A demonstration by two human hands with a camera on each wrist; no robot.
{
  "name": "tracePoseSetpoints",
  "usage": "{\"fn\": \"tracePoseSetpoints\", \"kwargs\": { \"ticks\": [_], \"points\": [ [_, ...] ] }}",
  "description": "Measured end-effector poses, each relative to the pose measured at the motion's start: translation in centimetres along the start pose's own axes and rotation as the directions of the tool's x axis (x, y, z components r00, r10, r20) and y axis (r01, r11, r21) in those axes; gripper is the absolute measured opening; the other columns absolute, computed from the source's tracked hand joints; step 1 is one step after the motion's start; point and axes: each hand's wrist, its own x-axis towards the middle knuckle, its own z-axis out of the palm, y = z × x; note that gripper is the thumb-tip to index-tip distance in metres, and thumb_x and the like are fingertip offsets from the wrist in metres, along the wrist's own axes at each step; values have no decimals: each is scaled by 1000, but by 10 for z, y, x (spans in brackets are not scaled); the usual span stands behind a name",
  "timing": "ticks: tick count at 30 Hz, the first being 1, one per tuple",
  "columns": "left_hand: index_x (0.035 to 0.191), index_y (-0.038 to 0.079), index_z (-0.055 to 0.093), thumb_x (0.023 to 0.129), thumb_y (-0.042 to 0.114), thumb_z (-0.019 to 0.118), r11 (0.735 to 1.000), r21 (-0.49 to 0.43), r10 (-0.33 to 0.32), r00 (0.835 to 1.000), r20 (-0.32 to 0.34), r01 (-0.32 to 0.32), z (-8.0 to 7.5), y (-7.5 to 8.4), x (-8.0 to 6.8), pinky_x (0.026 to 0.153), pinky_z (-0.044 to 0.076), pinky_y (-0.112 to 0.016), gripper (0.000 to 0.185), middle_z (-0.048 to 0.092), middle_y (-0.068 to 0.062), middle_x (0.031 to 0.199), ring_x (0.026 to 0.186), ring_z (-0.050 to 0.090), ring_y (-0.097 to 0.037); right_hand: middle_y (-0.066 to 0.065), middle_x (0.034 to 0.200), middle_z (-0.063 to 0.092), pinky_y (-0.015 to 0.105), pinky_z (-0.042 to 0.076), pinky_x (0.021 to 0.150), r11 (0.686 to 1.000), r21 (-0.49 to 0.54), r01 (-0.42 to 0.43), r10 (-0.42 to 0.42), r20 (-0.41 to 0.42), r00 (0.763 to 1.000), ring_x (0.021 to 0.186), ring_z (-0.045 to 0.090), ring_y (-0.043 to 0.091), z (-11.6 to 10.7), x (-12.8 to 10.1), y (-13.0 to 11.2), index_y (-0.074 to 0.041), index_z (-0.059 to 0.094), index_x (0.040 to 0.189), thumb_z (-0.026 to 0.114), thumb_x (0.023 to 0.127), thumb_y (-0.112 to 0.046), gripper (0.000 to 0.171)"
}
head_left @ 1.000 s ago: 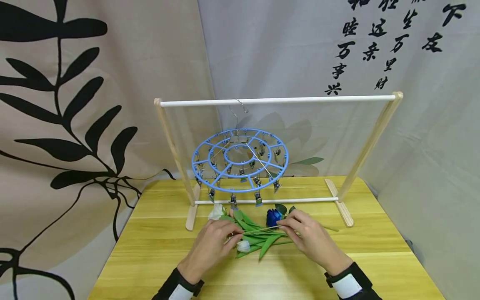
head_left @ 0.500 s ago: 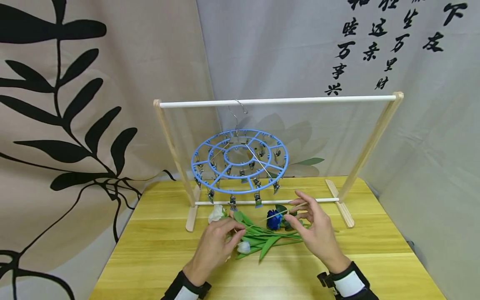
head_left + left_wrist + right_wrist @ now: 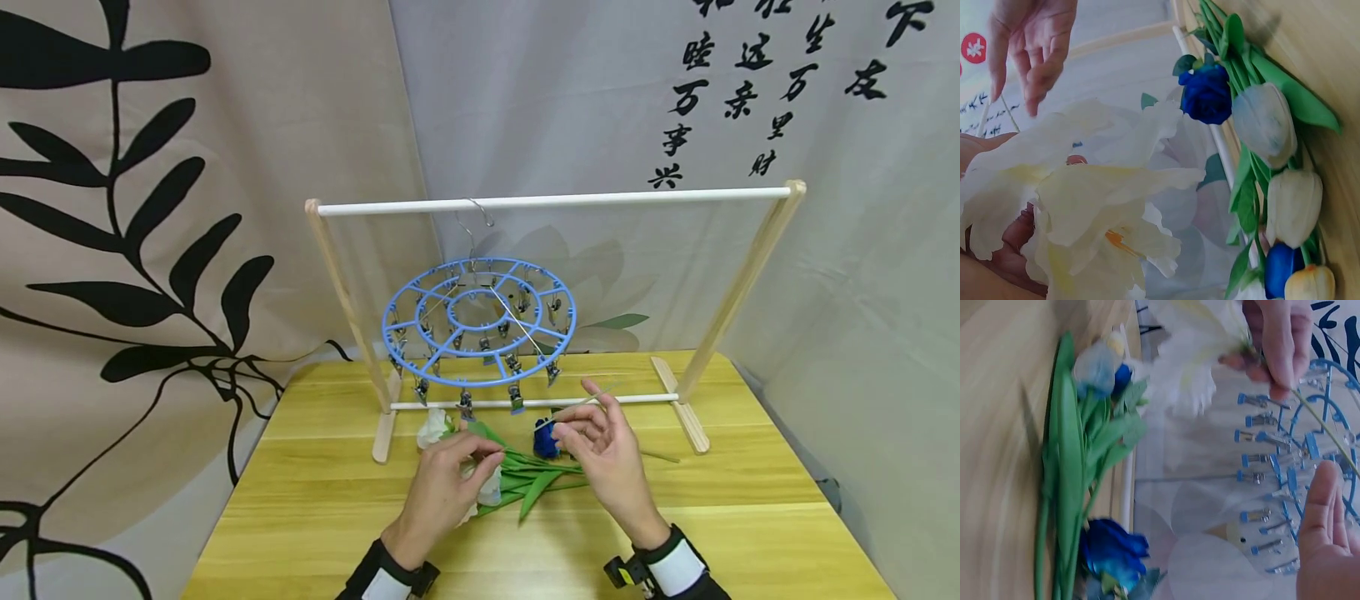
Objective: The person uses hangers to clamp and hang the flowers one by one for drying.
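Yellowish wooden table (image 3: 675,533): under everything, forearms over it from 7 and 5 o'clock
White-railed rack (image 3: 637,198): stands across the table, 12 o'clock of the hands
Blue hanger (image 3: 480,328): hooked on the top rail, 12 o'clock from the left fingertips, nearer 11 from the right
Green-leaved tulip bunch (image 3: 536,487): lies on the table, between the hands
Right hand (image 3: 611,475): fingers loosely parted beside the stem, nearer its free end; whether they touch it, I cannot tell
Left hand (image 3: 450,483): thumb and finger narrowed to a pinch just beyond the bloom
White lily (image 3: 1104,206): held up in the air at the left hand, which is the nearer one
Blue rose (image 3: 546,439): about 8 o'clock from the right fingertips, partly covered
Lily stem (image 3: 1325,428): long axis from the left pinch towards 2 o'clock, past the right fingers, so any turn towards the hanger seems to depend on that slant
White patch by the left thumb (image 3: 491,487): petal or tulip, unclear; the left hand hides much there
Stem's free end: cut off in the right wrist view, faint from the head
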Motion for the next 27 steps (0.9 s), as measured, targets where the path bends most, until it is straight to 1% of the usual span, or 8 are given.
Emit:
{"fn": "tracePoseSetpoints", "kwargs": {
  "ticks": [5, 7, 10, 13, 16, 18, 23, 27],
  "points": [
    [110, 22, 88, 105, 16, 89, 999, -36, 5, 1000, -10, -5, 5, 3, 3, 79, 65, -23, 7, 85, 9, 100, 90, 76, 1, 28, 131, 74, 29, 71, 93, 1000, 5, -6, 6, 64, 998, 110, 81, 11, 13, -3, 6, 11, 58, 154, 73, 112, 5, 45],
    [111, 20, 88, 105, 16, 89, 999, -45, 12, 1000, -16, -13, 7, 5, 4, 78, 64, -23, 7, 85, 8, 100, 90, 77, 0, 25, 129, 75, 32, 72, 95, 1000, 13, -10, 9, 88, 996, 110, 82, 13, 17, -4, 7, 10, 65, 144, 73, 112, 4, 33],
    [111, 19, 89, 106, 16, 89, 998, -55, 8, 1000, -15, -9, 10, 9, 6, 79, 63, -23, 7, 85, 7, 100, 90, 77, -1, 23, 124, 77, 35, 73, 95, 1000, 7, -3, 2, 107, 994, 107, 83, 17, 22, -5, 7, 10, 71, 134, 73, 112, 2, 23],
    [112, 19, 89, 106, 16, 88, 998, -61, -4, 1000, -8, 3, 12, 11, 7, 80, 64, -24, 7, 85, 7, 101, 90, 76, -1, 27, 119, 77, 34, 73, 92, 1000, -3, 10, -10, 104, 995, 102, 84, 19, 25, -5, 7, 14, 71, 130, 72, 113, 2, 20],
    [112, 20, 89, 106, 17, 88, 998, -64, -16, 1000, 0, 16, 13, 11, 7, 82, 65, -25, 6, 85, 7, 101, 91, 76, 0, 32, 115, 77, 33, 73, 88, 1000, -15, 17, -16, 89, 996, 97, 84, 15, 26, -4, 7, 17, 71, 128, 72, 114, 2, 21],
    [112, 20, 89, 106, 17, 88, 998, -66, -19, 1000, 2, 19, 13, 11, 8, 83, 65, -25, 7, 84, 8, 101, 92, 76, 0, 31, 114, 77, 32, 73, 87, 1000, -20, 18, -16, 81, 997, 95, 83, 11, 26, -3, 7, 16, 72, 127, 72, 113, 2, 20],
    [112, 20, 89, 106, 17, 88, 997, -74, -15, 1000, -1, 15, 14, 10, 8, 83, 66, -26, 6, 85, 7, 101, 92, 77, 0, 29, 112, 79, 32, 73, 85, 999, -32, 23, -21, 69, 997, 94, 83, 11, 27, -2, 6, 9, 76, 125, 73, 113, 3, 14],
    [113, 20, 88, 107, 19, 88, 997, -71, -1, 1000, -8, 1, 13, 10, 8, 85, 66, -28, 7, 85, 7, 103, 94, 77, -1, 33, 111, 78, 32, 73, 85, 999, -39, 29, -26, 66, 997, 93, 84, 11, 27, -1, 5, 6, 77, 124, 73, 113, 2, 13]
  ]
}}
